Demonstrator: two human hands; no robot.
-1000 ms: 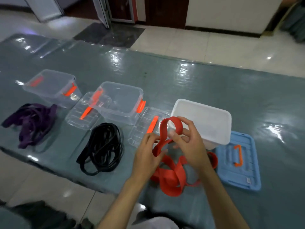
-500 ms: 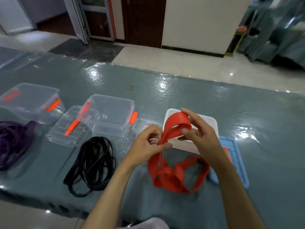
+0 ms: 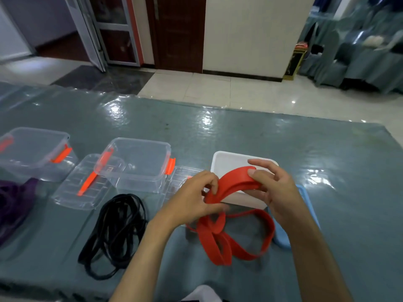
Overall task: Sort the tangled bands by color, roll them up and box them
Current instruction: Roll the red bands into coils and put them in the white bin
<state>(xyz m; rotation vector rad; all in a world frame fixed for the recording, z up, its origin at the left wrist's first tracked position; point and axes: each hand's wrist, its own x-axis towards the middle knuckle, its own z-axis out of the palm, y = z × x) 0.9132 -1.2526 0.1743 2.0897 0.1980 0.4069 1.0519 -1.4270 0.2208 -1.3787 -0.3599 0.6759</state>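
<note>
Table (image 3: pixel 250 136): green, glossy cover, serving as the sorting surface. Boxes: two clear boxes (image 3: pixel 139 162) stand open at the left and middle, each with its lid (image 3: pixel 85 188) laid just beside it; a white box (image 3: pixel 226 164) stands behind the hands with its blue lid (image 3: pixel 305 197) at its right, presumably so each colour has a box ready. Bands: purple bands (image 3: pixel 13 203) and black bands (image 3: pixel 115 227) lie in separate heaps before the clear boxes, not yet rolled. Red band (image 3: pixel 235 243): lower loops rest on the table; the upper arc is raised before the white box. Left hand (image 3: pixel 194 201) pinches one end of the arc; right hand (image 3: pixel 272 192) grips the other, apparently to start a roll.
</note>
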